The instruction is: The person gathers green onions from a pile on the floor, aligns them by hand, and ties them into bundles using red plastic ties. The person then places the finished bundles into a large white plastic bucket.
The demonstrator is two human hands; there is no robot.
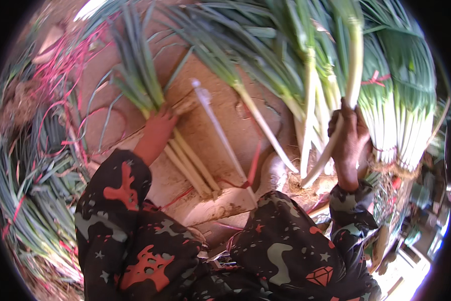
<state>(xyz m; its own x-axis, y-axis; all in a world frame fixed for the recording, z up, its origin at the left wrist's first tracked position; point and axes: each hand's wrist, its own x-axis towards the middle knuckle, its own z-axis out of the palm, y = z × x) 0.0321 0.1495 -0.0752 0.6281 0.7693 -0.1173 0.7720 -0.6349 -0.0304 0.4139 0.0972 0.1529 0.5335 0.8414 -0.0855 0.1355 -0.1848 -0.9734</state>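
My left hand (158, 126) rests around a few leeks (189, 158) where their green leaves meet the pale stalks; they lie slanting over a wooden board (210, 209). My right hand (348, 133) is closed around a thick leek (355, 71), whose green top points away from me. A white rod (219, 131) lies between my hands, with a red plastic strip (254, 165) near its lower end. Beside my right hand is a pile of loose leeks (308, 113), and one single leek (261, 120) lies left of them, its white end towards me.
Tied leek bundles (383, 120) stand at the right, bound with red ties. Pink plastic strings (65, 64) are tangled at the upper left. More leeks (41, 218) are heaped at the far left. A shoe (276, 173) shows near my right knee.
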